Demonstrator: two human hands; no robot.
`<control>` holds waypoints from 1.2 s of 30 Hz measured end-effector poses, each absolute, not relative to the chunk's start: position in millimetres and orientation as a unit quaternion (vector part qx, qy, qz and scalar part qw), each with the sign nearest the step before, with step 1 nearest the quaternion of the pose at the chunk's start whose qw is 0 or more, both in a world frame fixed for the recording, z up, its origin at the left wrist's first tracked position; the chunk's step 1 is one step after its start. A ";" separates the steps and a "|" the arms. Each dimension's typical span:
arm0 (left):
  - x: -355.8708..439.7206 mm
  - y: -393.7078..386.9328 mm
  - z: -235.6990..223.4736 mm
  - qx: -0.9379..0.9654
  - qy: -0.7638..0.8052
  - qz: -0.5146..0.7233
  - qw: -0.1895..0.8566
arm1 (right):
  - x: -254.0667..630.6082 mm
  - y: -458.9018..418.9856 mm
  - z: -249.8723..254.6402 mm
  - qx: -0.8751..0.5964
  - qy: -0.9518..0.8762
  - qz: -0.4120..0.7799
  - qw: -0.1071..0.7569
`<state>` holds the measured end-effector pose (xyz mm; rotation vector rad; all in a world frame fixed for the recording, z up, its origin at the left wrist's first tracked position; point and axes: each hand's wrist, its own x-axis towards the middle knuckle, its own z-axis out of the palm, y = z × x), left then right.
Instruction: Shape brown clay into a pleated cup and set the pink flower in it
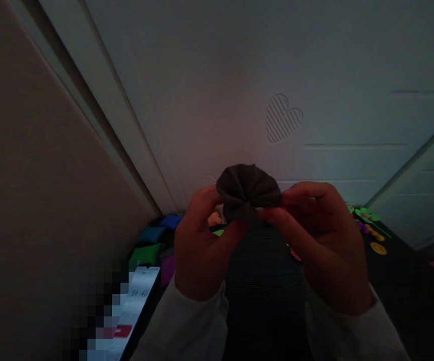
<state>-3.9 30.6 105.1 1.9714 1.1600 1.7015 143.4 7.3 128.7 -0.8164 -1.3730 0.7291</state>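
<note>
Between my two hands is a dark, round piece of gathered fabric (247,188), its pleats meeting at a pinched centre like a fabric flower. My left hand (205,245) is closed on its left and lower edge, thumb in front. At its right edge, the thumb and fingers of my right hand (324,240) pinch the fabric. The piece is held up above the dark table, in front of the white panel. Parts of the fingers behind the fabric are hidden.
On the dark table (262,291), blue, teal, green and purple packets (145,253) lie at left beside a lit phone (142,291). Green flower shapes (367,215) and a yellow disc (378,248) lie at right. A white panel (202,100) with embossed hearts rises behind.
</note>
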 end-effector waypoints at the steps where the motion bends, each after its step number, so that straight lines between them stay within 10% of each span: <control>1: -2.7 29.7 106.7 0.670 0.410 0.600 0.151 | 143.5 7.3 128.4 -0.361 -0.599 0.315 0.642; 14: 11.2 42.2 115.7 0.402 0.275 0.607 0.628 | 148.7 19.1 119.7 -0.402 -0.640 0.287 0.588; 36: 0.4 40.8 100.2 0.595 0.329 0.529 0.507 | 152.3 28.3 115.0 -0.418 -0.643 0.315 0.560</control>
